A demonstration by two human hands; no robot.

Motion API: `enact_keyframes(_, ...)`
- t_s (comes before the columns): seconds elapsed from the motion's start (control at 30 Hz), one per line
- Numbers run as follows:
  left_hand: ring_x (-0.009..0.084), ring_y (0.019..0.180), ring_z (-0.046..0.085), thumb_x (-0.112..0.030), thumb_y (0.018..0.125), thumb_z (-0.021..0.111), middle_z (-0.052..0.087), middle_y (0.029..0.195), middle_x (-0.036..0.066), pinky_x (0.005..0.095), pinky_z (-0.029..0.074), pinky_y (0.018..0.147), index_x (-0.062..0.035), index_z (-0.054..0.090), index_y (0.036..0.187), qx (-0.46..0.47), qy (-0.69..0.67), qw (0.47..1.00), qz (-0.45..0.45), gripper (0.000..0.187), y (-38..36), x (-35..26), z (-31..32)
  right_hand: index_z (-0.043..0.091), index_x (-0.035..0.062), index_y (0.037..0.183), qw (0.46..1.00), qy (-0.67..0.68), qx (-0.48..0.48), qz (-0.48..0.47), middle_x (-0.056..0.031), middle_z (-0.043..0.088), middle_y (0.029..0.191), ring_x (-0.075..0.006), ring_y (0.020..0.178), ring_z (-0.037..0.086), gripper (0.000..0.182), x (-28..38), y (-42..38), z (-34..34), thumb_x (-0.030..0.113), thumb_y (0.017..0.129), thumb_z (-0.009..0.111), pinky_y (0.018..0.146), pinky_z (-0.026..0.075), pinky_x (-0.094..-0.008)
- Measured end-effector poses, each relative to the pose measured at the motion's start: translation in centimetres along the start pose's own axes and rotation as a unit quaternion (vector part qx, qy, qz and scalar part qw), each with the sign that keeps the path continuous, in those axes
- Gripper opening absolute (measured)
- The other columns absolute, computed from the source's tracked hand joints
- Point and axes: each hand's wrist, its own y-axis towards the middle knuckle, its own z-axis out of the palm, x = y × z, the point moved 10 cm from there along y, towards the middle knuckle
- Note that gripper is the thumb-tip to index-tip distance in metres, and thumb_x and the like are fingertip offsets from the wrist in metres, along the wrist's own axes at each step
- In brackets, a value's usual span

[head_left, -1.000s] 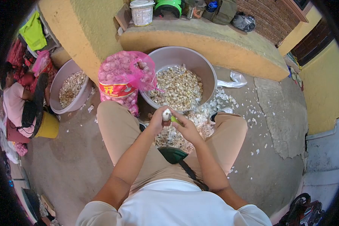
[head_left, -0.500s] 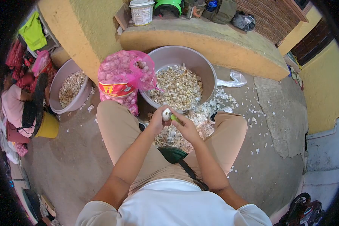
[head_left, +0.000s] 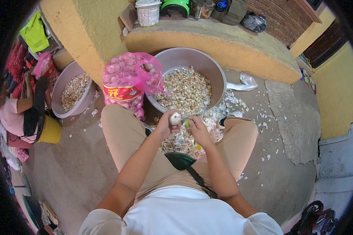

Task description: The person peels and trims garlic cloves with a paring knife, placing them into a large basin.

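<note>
In my left hand (head_left: 168,124), closed around it, is a whole white garlic bulb (head_left: 175,118), its top showing above the fingers. My right hand (head_left: 199,131) is just to the right, closed on a small lime-green tool (head_left: 187,123) that pokes out at the fingertips toward the bulb. A yellow bit (head_left: 199,147) shows under that hand; I cannot tell whether it belongs to the tool. Below both hands lies a heap of papery garlic skins (head_left: 178,143). Just beyond stands a large grey basin (head_left: 219,70) holding many loose garlic cloves (head_left: 186,90).
A pink mesh sack of garlic bulbs (head_left: 123,70) leans by the basin's left side. Farther left, a person (head_left: 17,113) sits near a second basin (head_left: 59,107) of cloves and a yellow bucket (head_left: 53,131). A low ledge (head_left: 208,41) runs behind. Skins litter the floor at right.
My right hand has drawn away from the bulb, rightward, with the green tool. The bulb now shows more fully in my left hand. The person at left has shifted, an arm now raised.
</note>
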Motion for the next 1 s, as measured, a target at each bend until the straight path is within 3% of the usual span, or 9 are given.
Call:
enact_keyframes(0.1, 0.0082, 0.041, 0.035, -0.034, 0.083, 0.037, 0.047, 0.059, 0.003, 0.0209, 0.024, 0.036, -0.0147, 0.048, 0.087, 0.027, 0.015, 0.999, -0.019, 0.023, -0.2, 0.4, 0.4, 0.046, 0.0, 0.098, 0.997, -0.079, 0.015, -0.008, -0.009, 0.053, 0.069, -0.0166, 0.062, 0.051, 0.025, 0.3, 0.4, 0.3, 0.021, 0.085, 0.045, 0.056, 0.04, -0.0297)
enact_keyframes(0.2, 0.0076, 0.041, 0.034, -0.037, 0.084, 0.038, 0.047, 0.058, 0.002, 0.0206, 0.023, 0.036, -0.0154, 0.047, 0.089, 0.024, 0.032, 0.999, -0.023, 0.024, -0.2, 0.5, 0.4, 0.046, -0.0009, 0.094, 0.971, -0.201, -0.014, -0.127, -0.0156, 0.055, 0.073, -0.028, 0.068, 0.055, 0.027, 4.1, -0.6, 0.6, 0.023, 0.082, 0.049, 0.06, 0.041, -0.036)
enact_keyframes(0.3, 0.0071, 0.041, 0.032, -0.038, 0.084, 0.039, 0.045, 0.058, 0.001, 0.0203, 0.022, 0.036, -0.0155, 0.046, 0.089, 0.023, 0.057, 0.998, 0.003, 0.024, 0.1, 0.2, 0.2, 0.046, -0.0008, 0.089, 0.964, -0.245, -0.011, -0.102, -0.02, 0.055, 0.077, -0.0358, 0.072, 0.053, 0.028, 4.6, -0.7, 0.8, 0.025, 0.08, 0.052, 0.061, 0.04, -0.0395)
enact_keyframes(0.57, 0.006, 0.041, 0.029, -0.035, 0.085, 0.038, 0.041, 0.056, 0.0, 0.0199, 0.019, 0.035, -0.0143, 0.043, 0.089, 0.02, 0.126, 0.99, 0.057, 0.022, 0.1, -0.3, 0.5, 0.047, -0.0001, 0.084, 0.953, -0.291, -0.027, -0.084, -0.0188, 0.055, 0.069, -0.0359, 0.066, 0.053, 0.033, 4.7, -0.7, 0.5, 0.031, 0.079, 0.053, 0.058, 0.04, -0.0398)
enact_keyframes(1.0, 0.0048, 0.039, 0.029, -0.036, 0.085, 0.039, 0.04, 0.054, -0.002, 0.0188, 0.019, 0.034, -0.013, 0.046, 0.083, -0.008, 0.153, 0.987, 0.04, 0.023, -0.3, 0.0, 0.3, 0.054, 0.0037, 0.085, 0.941, -0.31, -0.028, -0.135, -0.0189, 0.055, 0.068, -0.0354, 0.066, 0.054, 0.034, 3.8, -0.1, 0.2, 0.037, 0.076, 0.055, 0.056, 0.041, -0.0401)
